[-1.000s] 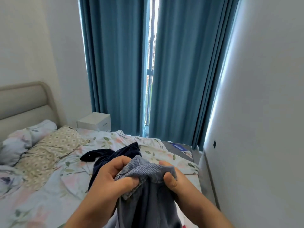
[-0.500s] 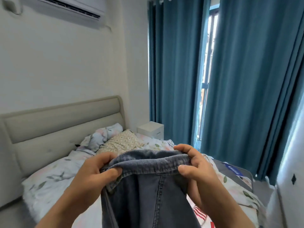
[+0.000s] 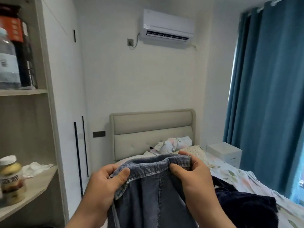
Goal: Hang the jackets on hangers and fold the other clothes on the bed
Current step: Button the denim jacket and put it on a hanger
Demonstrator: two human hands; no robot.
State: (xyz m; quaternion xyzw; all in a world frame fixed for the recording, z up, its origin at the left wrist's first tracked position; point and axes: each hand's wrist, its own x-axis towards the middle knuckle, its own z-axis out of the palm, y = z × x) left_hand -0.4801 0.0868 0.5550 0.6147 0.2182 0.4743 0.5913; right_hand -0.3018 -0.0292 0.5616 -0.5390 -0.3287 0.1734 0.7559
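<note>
Left hand (image 3: 105, 183), lower centre of the frame: thumb on top and fingers curled beneath, pinching the folded upper edge of a blue denim garment (image 3: 153, 195). Right hand (image 3: 194, 176), just to its right: thumb and curled fingers grip the same edge at the other end. The edge is stretched between the two hands and the cloth hangs down from it to the bottom edge of the frame. Whether the piece is a jacket cannot be told.

A dark navy garment (image 3: 243, 203) lies crumpled on the bed (image 3: 238, 178), lower right, beside the right wrist. The bed carries floral bedding, with pillows (image 3: 174, 144) against a beige padded headboard (image 3: 153, 129). A white nightstand (image 3: 224, 153) stands between bed and blue curtains (image 3: 271, 96). An air conditioner (image 3: 167, 25) is mounted top centre. Shelves (image 3: 32, 183) at left hold a bottle (image 3: 11, 180).
</note>
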